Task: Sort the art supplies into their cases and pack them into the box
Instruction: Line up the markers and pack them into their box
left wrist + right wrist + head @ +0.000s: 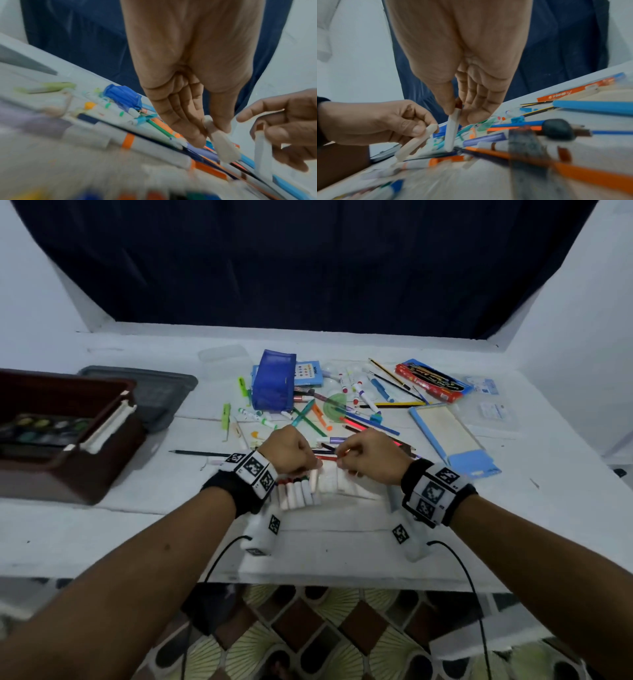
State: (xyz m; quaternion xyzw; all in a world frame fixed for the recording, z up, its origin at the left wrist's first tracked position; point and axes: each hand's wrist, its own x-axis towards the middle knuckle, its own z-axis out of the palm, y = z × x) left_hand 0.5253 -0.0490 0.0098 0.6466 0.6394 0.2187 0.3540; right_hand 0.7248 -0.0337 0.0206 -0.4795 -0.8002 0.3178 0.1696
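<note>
Both hands meet over a white marker case (346,485) near the table's front edge. Several white markers (297,495) with coloured caps lie side by side at its left end. My left hand (317,464) pinches a cream-white marker (221,143) between thumb and fingers, tip pointing down. My right hand (342,458) pinches another white marker (453,129) by its reddish end and holds it almost upright over the pile. In the right wrist view, the left hand (423,129) and its marker (416,142) sit just left of the right hand's marker.
Loose pens, pencils and markers (329,419) lie scattered beyond the hands. A blue mesh pouch (274,381) stands behind them. A brown box (85,474) holding a paint palette sits left, by a grey lid (157,395). An open light-blue case (452,433) and a red pencil box (431,380) lie right.
</note>
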